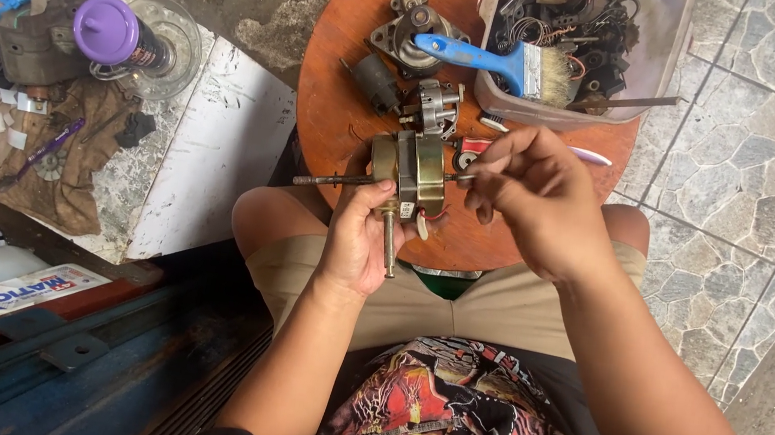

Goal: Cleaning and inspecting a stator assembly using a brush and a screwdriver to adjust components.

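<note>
At the frame's centre the left hand grips a brass-coloured fan motor above the round counter – steadying it – while the right hand pinches a thin tool at its side, blue-handled brush beyond.

left hand palm up, fingers curled in a grip, forearm running off toward 7 o'clock. right hand at its 2 o'clock, fingertips pinched, pointing 9 o'clock, forearm off toward 5 o'clock.
</note>
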